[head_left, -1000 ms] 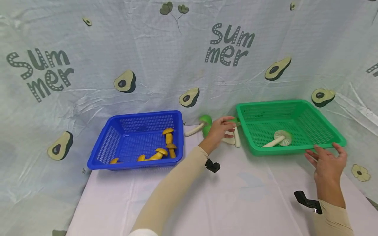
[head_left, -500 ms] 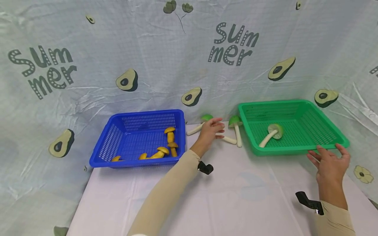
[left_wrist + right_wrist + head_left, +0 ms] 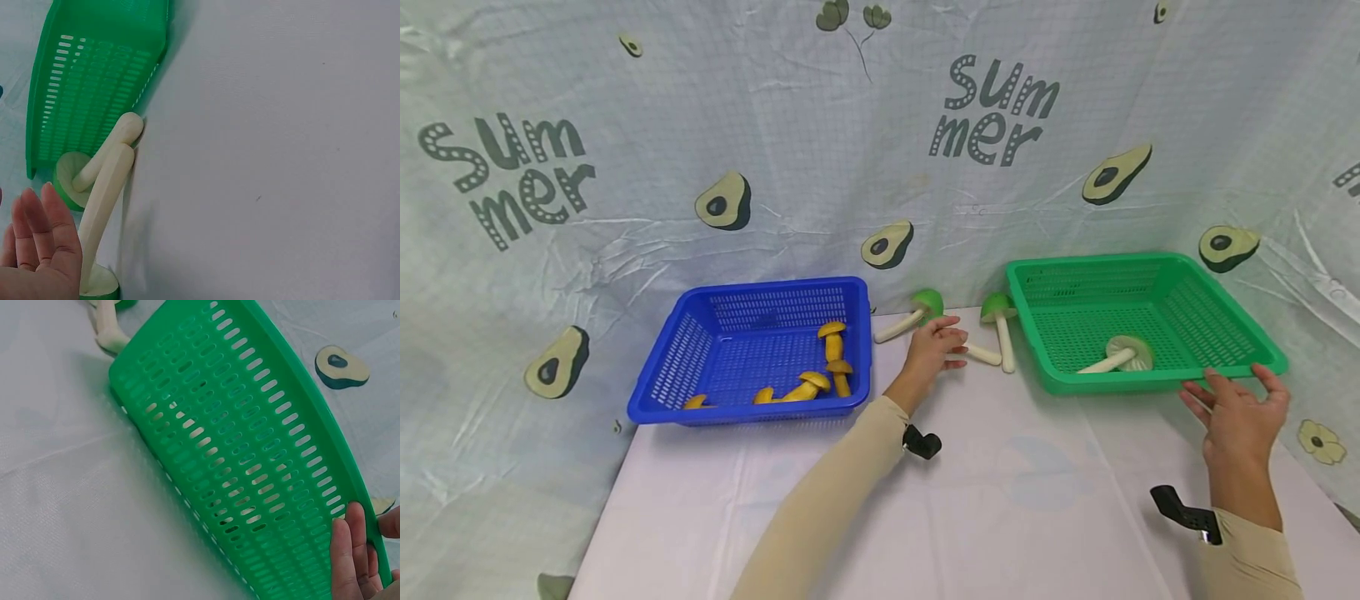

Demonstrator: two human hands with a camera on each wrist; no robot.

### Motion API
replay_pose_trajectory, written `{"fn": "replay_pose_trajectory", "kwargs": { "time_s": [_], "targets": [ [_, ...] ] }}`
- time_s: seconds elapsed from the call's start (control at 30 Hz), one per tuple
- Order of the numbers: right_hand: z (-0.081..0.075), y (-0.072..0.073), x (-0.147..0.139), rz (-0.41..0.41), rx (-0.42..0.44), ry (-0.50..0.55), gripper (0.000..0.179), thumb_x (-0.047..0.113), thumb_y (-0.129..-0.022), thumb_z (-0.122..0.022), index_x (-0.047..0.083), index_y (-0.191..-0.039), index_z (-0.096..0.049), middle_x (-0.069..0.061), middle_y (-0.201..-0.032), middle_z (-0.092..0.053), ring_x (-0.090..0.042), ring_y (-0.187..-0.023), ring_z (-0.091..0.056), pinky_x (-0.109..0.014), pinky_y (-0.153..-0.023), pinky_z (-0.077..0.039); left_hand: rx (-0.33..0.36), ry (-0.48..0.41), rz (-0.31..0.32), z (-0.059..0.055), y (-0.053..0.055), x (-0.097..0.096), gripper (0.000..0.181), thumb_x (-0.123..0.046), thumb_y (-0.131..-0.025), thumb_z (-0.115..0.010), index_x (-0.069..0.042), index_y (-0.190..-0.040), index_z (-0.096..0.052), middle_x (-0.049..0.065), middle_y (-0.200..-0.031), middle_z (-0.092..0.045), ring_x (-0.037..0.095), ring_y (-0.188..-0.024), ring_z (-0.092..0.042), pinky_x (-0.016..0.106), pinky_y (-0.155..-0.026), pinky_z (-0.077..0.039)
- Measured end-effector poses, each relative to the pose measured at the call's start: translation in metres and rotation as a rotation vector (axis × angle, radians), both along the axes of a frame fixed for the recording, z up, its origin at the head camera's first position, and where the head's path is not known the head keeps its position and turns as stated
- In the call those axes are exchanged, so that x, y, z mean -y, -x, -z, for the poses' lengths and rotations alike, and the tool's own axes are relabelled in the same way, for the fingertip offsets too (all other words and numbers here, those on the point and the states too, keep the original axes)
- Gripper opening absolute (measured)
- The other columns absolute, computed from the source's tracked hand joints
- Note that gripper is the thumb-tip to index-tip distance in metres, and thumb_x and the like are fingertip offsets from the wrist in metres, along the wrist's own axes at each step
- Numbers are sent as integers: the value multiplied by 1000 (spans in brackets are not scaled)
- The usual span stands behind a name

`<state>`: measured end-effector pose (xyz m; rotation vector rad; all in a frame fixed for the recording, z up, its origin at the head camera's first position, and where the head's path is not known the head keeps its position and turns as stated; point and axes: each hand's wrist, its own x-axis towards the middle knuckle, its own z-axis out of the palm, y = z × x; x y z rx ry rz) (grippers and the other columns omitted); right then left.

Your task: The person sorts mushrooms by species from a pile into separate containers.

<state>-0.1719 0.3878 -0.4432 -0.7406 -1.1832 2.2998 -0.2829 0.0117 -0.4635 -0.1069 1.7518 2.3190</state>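
Note:
In the head view my left hand (image 3: pixel 928 358) reaches over a green-capped toy mushroom (image 3: pixel 983 355), whose pale stem sticks out to the right while the hand covers its cap. The left wrist view shows straight fingers beside that stem (image 3: pixel 105 203). Two more green-capped mushrooms lie close by: one (image 3: pixel 1000 329) against the green basket and one (image 3: pixel 902 322) at the back left. My right hand (image 3: pixel 1240 421) grips the front right rim of the green basket (image 3: pixel 1045 367), thumb and fingers on either side. Inside the basket lies another green-capped mushroom (image 3: pixel 1123 357).
A blue basket (image 3: pixel 662 358) stands on the left, holding several yellow mushrooms (image 3: pixel 805 386). Both baskets are set at the back of the white-covered table (image 3: pixel 1000 500), before a hanging cloth (image 3: pixel 805 167) printed with avocados.
My left hand has moved left, away from the green basket, then slightly down over the mushroom. The mushroom inside the green basket has rolled back and forth. The right hand keeps its grip.

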Motion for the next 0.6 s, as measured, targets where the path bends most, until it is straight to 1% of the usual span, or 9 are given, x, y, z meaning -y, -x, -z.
{"fn": "replay_pose_trajectory", "kwargs": {
  "time_s": [0.03,0.13,0.27,0.33,0.43,0.5,0.6],
  "targets": [
    [0,0,0,1,-3,1,77,1,-87,-78,31,-138,-29,-4,-100,-57,-26,-60,-73,-36,-56,-60,1,3,3,1,-1,0,33,-4,-94,-68,-10,-127,-65,3,-101,-69,29,-92,-70,31,-66,-60],
    [1,0,0,-3,-9,2,77,0,-87,-77,31,-139,-28,-4,-100,-57,-26,-60,-73,-36,-56,-60,4,13,15,4,-5,0,34,-6,-95,-68,-10,-128,-64,3,-102,-69,36,-100,-69,31,-68,-60],
    [2,0,-1,-7,-9,4,77,0,-88,-77,31,-139,-28,-4,-99,-56,-27,-60,-73,-36,-56,-60,17,27,30,9,-9,-1,40,-6,-95,-68,-5,-134,-61,3,-101,-68,40,-105,-67,32,-69,-60],
    [3,0,-1,-8,-9,4,77,0,-88,-77,31,-139,-28,-4,-100,-56,-27,-60,-73,-36,-56,-60,29,33,31,12,-11,-2,43,-6,-95,-68,-2,-137,-59,4,-101,-69,39,-104,-68,32,-68,-60],
    [4,0,-1,-8,-8,2,77,0,-87,-77,31,-139,-29,-4,-100,-56,-27,-60,-73,-36,-56,-60,42,41,28,15,-12,-3,46,-6,-96,-67,-1,-140,-56,9,-108,-70,35,-102,-68,31,-67,-60],
    [4,0,-1,-9,-6,-1,78,1,-87,-78,31,-139,-29,-4,-102,-56,-27,-61,-73,-36,-56,-60,47,43,14,16,-11,-3,46,-6,-96,-66,-1,-141,-55,12,-114,-70,31,-97,-69,30,-67,-60],
    [4,0,-1,-9,2,-4,79,2,-87,-78,31,-140,-28,-3,-104,-57,-26,-61,-73,-35,-57,-60,49,41,-11,18,-10,-1,46,-6,-96,-67,-1,-140,-56,15,-117,-69,27,-94,-69,31,-68,-60]
  ]
}}
